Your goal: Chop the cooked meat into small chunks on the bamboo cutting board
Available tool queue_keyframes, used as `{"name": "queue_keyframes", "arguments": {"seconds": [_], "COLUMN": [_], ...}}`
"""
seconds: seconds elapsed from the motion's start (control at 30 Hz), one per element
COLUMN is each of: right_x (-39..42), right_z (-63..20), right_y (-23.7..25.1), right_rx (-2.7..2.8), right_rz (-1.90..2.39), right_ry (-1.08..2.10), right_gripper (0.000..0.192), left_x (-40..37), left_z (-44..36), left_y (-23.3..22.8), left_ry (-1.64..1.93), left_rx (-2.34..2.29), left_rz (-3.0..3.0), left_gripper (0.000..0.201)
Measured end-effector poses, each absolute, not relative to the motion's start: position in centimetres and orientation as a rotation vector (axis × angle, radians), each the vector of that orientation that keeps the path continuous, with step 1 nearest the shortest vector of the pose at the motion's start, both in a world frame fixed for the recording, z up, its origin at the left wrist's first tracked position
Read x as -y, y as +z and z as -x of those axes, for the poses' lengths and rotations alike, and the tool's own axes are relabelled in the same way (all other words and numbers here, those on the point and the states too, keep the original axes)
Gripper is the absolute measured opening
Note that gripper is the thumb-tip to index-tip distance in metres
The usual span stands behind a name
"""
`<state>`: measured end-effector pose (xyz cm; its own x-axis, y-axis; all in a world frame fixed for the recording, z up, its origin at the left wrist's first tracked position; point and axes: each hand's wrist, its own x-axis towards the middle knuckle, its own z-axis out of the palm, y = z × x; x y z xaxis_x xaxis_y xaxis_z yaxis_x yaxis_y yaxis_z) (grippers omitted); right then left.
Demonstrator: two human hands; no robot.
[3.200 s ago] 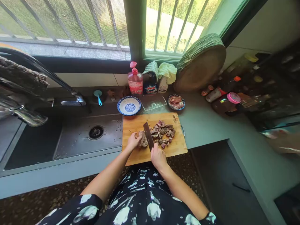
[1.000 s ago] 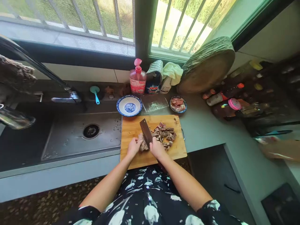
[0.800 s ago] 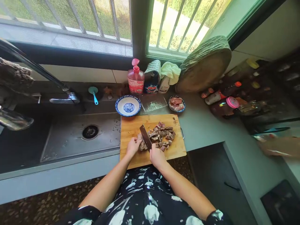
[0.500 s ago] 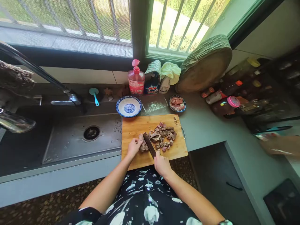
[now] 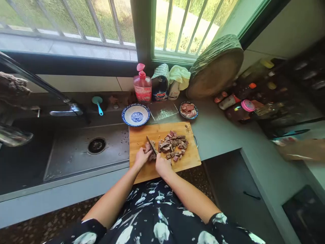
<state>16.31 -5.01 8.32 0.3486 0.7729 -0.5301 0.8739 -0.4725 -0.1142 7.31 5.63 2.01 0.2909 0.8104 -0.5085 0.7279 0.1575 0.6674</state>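
meat (image 5: 151,153) — brown, partly cubed

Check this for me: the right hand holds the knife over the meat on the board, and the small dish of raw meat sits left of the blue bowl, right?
Not quite. In the head view the dish sits right of the blue bowl. The right hand does hold the knife over the meat on the board.

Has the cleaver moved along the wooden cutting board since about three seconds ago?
Yes. The dark rectangular cleaver in the right hand now cuts nearer the left edge of the wooden cutting board, further from the cut meat pile.
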Motion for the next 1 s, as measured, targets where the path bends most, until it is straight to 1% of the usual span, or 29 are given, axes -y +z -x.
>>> {"name": "queue_keyframes", "arguments": {"seconds": [0.13,0.23,0.37,0.47,0.57,0.67,0.77,0.9,1.0], "right_x": [6.3,7.5,7.6,6.9,6.2,5.8,5.4,5.1,5.0], "right_z": [-18.1,-18.5,-17.4,-16.2,-15.3,-14.7,-14.3,-13.9,-13.8], "right_y": [7.5,7.7,9.6,11.3,12.1,12.1,11.9,11.9,11.7], "right_rx": [-1.499,-1.468,-1.487,-1.546,-1.613,-1.611,-1.562,-1.517,-1.492], "right_rz": [-2.525,-2.570,-2.592,-2.563,-2.503,-2.448,-2.428,-2.444,-2.453], "right_ry": [-0.732,-0.695,-0.584,-0.513,-0.492,-0.518,-0.540,-0.565,-0.550], "right_gripper": [0.026,0.023,0.022,0.022,0.024,0.025,0.022,0.018,0.020], "left_x": [-5.0,-4.5,-4.0,-3.7,-3.4,-3.3,-3.0,-2.3,-1.9], "left_z": [-7.4,-6.8,-5.9,-5.5,-5.5,-5.5,-5.4,-5.1,-5.0], "left_y": [1.9,1.6,1.5,1.5,1.2,1.1,1.4,1.6,1.7], "left_ry": [0.197,0.302,0.434,0.487,0.522,0.522,0.495,0.551,0.568], "left_rx": [-1.514,-1.410,-1.219,-1.174,-1.191,-1.192,-1.191,-1.102,-1.101], "left_rz": [-1.508,-1.355,-1.095,-1.018,-1.049,-1.169,-1.365,-1.586,-1.618], "left_gripper": [0.033,0.035,0.046,0.054,0.056,0.051,0.047,0.052,0.051]}}
